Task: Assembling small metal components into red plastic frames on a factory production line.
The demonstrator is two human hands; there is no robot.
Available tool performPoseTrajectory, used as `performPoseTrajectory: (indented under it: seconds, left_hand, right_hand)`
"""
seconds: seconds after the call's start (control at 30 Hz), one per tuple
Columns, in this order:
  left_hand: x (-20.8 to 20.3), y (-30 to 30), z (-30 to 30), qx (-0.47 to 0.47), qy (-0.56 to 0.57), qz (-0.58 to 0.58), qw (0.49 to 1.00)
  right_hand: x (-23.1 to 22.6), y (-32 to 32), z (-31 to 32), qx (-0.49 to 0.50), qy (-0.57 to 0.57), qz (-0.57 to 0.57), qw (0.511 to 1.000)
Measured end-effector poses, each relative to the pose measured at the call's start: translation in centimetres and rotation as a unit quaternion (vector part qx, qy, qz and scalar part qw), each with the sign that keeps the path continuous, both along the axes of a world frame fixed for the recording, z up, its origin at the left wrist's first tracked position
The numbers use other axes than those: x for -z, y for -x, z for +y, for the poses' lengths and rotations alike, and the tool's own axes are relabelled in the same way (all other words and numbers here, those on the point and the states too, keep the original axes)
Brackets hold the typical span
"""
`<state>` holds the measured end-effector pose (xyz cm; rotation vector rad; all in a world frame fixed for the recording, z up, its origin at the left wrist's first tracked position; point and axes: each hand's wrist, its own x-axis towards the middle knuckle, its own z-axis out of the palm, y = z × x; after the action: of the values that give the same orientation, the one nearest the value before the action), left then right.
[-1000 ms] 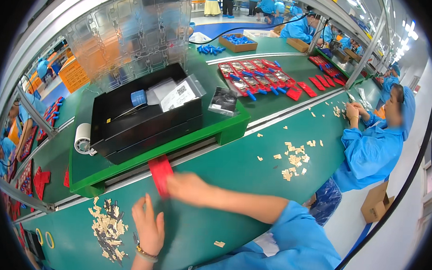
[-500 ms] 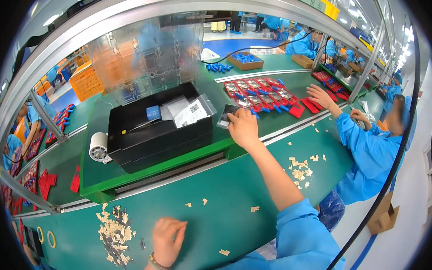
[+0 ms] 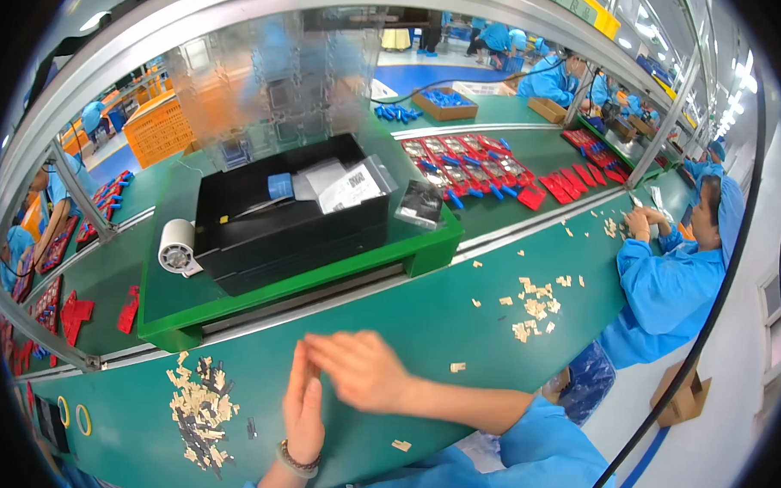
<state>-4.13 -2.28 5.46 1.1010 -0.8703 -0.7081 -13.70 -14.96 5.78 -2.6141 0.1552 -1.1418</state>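
Note:
My left hand [image 3: 304, 413] is raised over the green table with its fingers stretched upward and the thumb a little apart. A beaded bracelet [image 3: 297, 461] circles its wrist. My right hand [image 3: 364, 372] reaches across from the right, fingers extended and slightly blurred. Its fingertips meet those of the left hand. No object shows in either hand, though the space between the palms is partly hidden. Left of my hands lies a pile of small cream and black pieces [image 3: 200, 409]. Single cream pieces [image 3: 458, 367] lie to the right. A small dark bag [image 3: 420, 204] rests on the green-edged stand.
A black bin [image 3: 296, 249] with clear bags and a white label stands ahead, beside a white roll [image 3: 177, 247]. Red pouches and blue-capped items [image 3: 466, 165] lie on the far belt. At right sits a co-worker [image 3: 678, 271], near more cream pieces [image 3: 536, 305]. A metal frame arches overhead.
My right hand has let go of the dark bag on the stand and come back to meet my raised left hand. The co-worker's hand has withdrawn from the red pouches.

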Motion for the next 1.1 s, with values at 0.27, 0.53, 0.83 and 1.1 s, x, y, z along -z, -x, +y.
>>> performPoseTrajectory:
  seconds: [0.27, 0.53, 0.83, 1.1]
  left_hand:
    - [1.0, 1.1, 0.9, -0.091, 0.078, 0.075, 0.99]
    - [-1.0, -2.0, 0.8, -0.061, 0.101, -0.172, 0.978]
    - [4.4, 4.0, -0.4, 0.035, 0.13, 0.031, 0.99]
    - [8.6, 3.2, 1.9, 0.141, -0.064, 0.112, 0.982]
  right_hand:
    - [1.7, -3.8, 5.3, -0.153, -0.203, -0.001, 0.967]
    - [-2.6, -3.4, 7.4, -0.261, -0.394, -0.024, 0.881]
    - [0.6, -2.9, 6.3, -0.208, -0.365, -0.016, 0.907]
    - [1.9, -0.7, 6.2, -0.144, -0.428, -0.054, 0.891]
